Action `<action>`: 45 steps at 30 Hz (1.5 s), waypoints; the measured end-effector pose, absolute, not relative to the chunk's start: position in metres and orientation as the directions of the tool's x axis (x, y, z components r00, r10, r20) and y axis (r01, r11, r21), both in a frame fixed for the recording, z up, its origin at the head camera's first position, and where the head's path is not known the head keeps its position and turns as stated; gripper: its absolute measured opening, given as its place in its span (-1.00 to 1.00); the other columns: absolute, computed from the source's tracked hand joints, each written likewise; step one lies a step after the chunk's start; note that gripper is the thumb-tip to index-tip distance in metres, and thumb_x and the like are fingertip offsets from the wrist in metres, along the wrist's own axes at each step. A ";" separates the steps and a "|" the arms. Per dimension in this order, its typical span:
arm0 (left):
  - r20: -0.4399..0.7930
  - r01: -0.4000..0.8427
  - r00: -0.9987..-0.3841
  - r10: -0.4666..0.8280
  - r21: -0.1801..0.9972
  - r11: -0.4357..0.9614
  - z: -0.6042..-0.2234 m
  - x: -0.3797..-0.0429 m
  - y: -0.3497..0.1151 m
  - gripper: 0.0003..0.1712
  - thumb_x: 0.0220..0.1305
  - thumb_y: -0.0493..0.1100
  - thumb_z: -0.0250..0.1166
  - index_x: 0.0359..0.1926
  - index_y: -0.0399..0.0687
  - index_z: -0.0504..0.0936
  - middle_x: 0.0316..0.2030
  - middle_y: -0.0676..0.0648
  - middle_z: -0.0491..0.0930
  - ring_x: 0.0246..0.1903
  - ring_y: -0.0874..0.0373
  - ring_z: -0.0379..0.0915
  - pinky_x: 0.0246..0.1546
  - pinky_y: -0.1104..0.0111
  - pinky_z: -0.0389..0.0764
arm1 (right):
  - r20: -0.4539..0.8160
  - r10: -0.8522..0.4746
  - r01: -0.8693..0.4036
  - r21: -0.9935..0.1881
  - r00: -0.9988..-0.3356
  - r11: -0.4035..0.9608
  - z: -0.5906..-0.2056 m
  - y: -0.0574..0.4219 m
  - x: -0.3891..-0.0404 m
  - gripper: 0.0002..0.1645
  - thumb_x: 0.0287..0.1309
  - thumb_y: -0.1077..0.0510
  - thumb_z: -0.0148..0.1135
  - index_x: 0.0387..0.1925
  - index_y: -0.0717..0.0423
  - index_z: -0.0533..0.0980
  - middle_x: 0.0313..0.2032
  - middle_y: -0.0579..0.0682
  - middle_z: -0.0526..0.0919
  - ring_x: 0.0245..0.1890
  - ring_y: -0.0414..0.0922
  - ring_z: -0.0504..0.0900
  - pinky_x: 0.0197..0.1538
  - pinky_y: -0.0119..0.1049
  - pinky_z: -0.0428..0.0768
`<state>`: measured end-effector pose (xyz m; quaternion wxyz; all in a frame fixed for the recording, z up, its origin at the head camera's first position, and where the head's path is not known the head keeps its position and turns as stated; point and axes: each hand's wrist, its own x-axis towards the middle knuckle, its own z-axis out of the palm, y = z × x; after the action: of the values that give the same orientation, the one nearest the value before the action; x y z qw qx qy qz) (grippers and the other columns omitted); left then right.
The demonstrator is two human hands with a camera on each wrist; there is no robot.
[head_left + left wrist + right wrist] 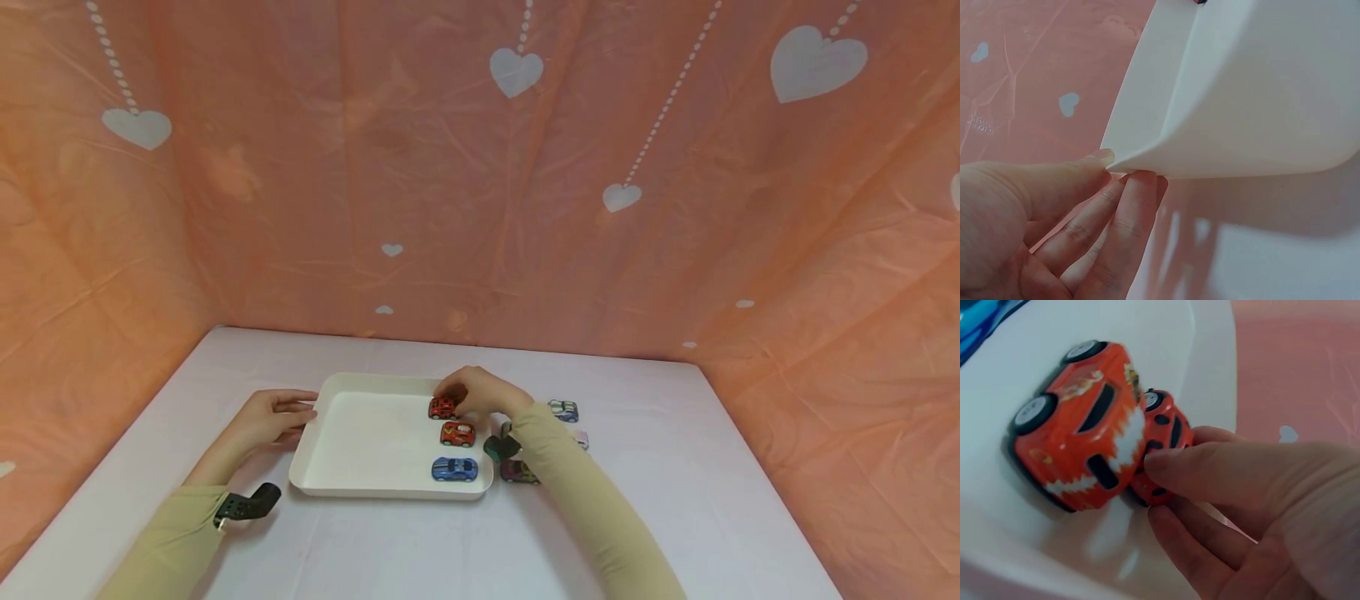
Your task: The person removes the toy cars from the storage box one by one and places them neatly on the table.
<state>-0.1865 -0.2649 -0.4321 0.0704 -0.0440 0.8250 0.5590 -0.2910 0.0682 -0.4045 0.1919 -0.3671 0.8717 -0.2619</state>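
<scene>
My left hand (pixel 262 421) is at the left edge of the white tray (pixel 360 492). In the left wrist view its thumb and fingers (pixel 1135 206) pinch the tray's rim at a corner. Inside the tray at the far right, my right hand (pixel 483 390) grips a red toy car with black spots (pixel 441 407), partly hidden by the fingers. Just nearer to me is an orange-red toy car with a flame pattern (pixel 1085 425), lying beside the spotted one. A blue toy car (pixel 454 469) sits at the tray's near right.
Right of the tray, on the white table (pixel 645 467), are a pale toy car with dark markings (pixel 564 410), a pale pink one (pixel 581 438) and a dark purple one (pixel 517 472), partly behind the right arm. An orange curtain with hearts (pixel 450 208) surrounds the table.
</scene>
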 end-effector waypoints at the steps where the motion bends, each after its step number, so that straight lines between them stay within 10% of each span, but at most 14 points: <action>1: -0.166 -0.152 -0.986 0.006 0.917 0.369 -0.432 -0.187 -0.265 -0.45 0.25 -0.27 0.29 0.19 -0.48 0.40 -0.17 -0.22 0.63 -0.38 0.16 0.59 -0.42 0.33 0.63 | -0.142 -0.740 -0.543 -0.591 -0.658 0.597 -0.405 0.068 -0.291 -0.50 -0.08 0.53 0.33 -0.03 0.20 0.61 -0.10 0.00 0.67 -0.09 -0.16 0.58 0.02 -0.39 0.49; 45: -0.197 -0.192 -0.980 -0.030 0.897 0.399 -0.430 -0.186 -0.263 -0.47 0.27 -0.26 0.28 0.19 -0.45 0.42 -0.15 -0.26 0.63 -0.37 0.13 0.60 -0.43 0.34 0.62 | -0.136 -0.720 -0.559 -0.539 -0.680 0.630 -0.404 0.067 -0.287 -0.53 -0.04 0.46 0.34 -0.02 0.14 0.62 -0.10 -0.04 0.66 -0.10 -0.20 0.56 0.05 -0.38 0.48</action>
<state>-0.1856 -0.2628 -0.4298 0.0744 -0.0667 0.8329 0.5443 -0.2871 0.0668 -0.4042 0.1720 -0.3610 0.8861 -0.2343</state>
